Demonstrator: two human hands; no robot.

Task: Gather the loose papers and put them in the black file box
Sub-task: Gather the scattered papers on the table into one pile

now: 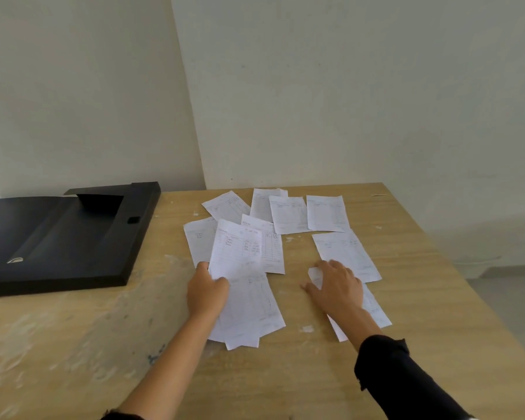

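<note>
Wooden table, pale and scuffed with white smears, fills the lower half of the frame. At middle left on it lies the black file box, flat and open, its lid spread to the left; I see no sheets inside. Spread over the centre and centre right are the loose papers, about ten white printed forms, some overlapping, several lying alone toward the back edge. Gathering looks barely begun: most sheets lie scattered, nothing is boxed, and all of them are left to stack and carry across to the left.

Just below centre, the left hand has its thumb over and fingers under the edge of a small overlapping bunch of sheets, pinching them lightly. Right of centre, the right hand lies flat with fingers spread, pressing on one sheet, gripping nothing. A dark sleeve covers that forearm.
</note>
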